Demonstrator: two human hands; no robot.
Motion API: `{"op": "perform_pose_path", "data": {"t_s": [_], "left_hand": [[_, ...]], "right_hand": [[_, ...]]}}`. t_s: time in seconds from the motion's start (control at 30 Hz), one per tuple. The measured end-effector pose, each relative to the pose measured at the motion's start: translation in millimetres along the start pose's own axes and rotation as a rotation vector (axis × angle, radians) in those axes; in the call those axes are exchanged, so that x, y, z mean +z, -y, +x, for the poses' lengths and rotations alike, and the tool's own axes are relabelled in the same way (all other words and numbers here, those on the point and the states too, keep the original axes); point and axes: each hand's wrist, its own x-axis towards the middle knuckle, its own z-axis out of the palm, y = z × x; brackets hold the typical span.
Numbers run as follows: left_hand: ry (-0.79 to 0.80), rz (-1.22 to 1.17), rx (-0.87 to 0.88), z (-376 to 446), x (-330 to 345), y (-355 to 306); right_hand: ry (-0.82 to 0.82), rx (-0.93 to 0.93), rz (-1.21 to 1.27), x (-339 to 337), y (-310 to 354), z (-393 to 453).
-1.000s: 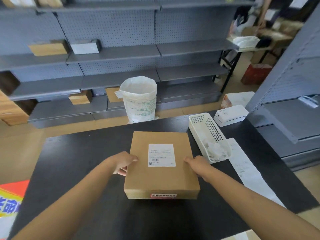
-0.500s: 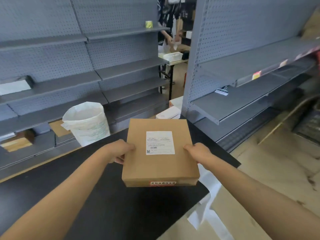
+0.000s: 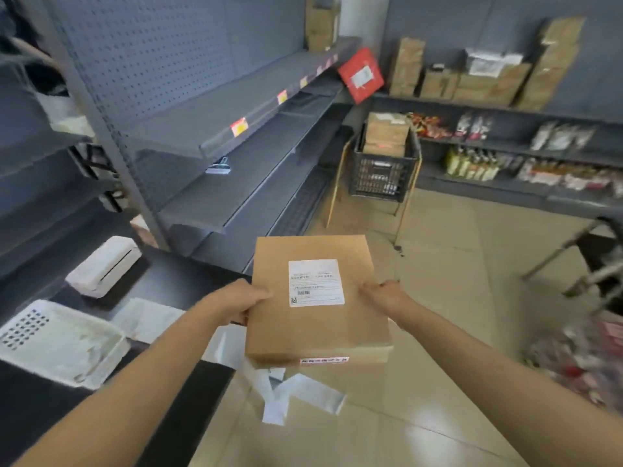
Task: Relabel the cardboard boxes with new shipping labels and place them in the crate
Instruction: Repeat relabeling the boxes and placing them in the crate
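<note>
I'm in a shop w/ a packing corner: grey pegboard shelving point(image 3: 215, 136) carrying price tags point(image 3: 239, 126), packaged goods point(image 3: 559, 170) on the far shelves, stacked parcels point(image 3: 485, 82) above. A black crate point(image 3: 382, 175) holds boxes; a label printer point(image 3: 102, 267) sits on my black counter point(image 3: 175, 278).

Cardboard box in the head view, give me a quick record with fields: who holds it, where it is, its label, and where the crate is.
held by: left hand and right hand, gripping opposite sides
box: cardboard box, off the black table, above the floor
label: white shipping label on top
crate: black crate ahead on the floor, already holding boxes
on table: white basket, label printer
</note>
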Motion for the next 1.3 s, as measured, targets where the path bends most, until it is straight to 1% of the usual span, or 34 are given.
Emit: {"op": "perform_pose_path", "data": {"t_s": [0.1, 0.27, 0.4, 0.53, 0.67, 0.8, 1.0, 1.13, 1.3], "left_hand": [[0.110, 0.037, 0.003, 35.6, 43.6, -33.3], [0.228, 0.133, 0.036, 101.6, 98.2, -82.8], [0.292, 0.202, 0.047, 149.9, 120.8, -127.2], [0.322, 0.252, 0.078, 190.3, 136.3, -170.7], [0.329, 0.281, 0.084, 227.2, 147.6, -205.1], [0.322, 0.301, 0.062, 268.4, 156.0, -236.0], [0.309, 0.321, 0.024, 347.3, 168.8, -286.9], [0.257, 0.315, -0.001, 397.9, 177.9, -329.5], [0.201, 0.286, 0.040, 448.0, 178.2, -382.3]], "right_hand": [[-0.065, 0.094, 0.056, -41.3, -29.1, 16.1], [-0.174, 0.228, 0.046, -89.7, -56.9, 50.9], [-0.204, 0.300, 0.061, -117.4, -59.7, 89.5], [-0.237, 0.325, 0.074, -141.2, -50.1, 129.1], [-0.269, 0.356, 0.088, -161.0, -38.1, 167.0], [-0.264, 0.377, 0.081, -179.5, -25.0, 215.4], [-0.186, 0.364, 0.097, -208.4, -6.2, 311.7], [-0.131, 0.326, 0.072, -241.2, 19.0, 384.2], [-0.080, 0.268, 0.020, -277.1, 59.2, 465.5]]}}
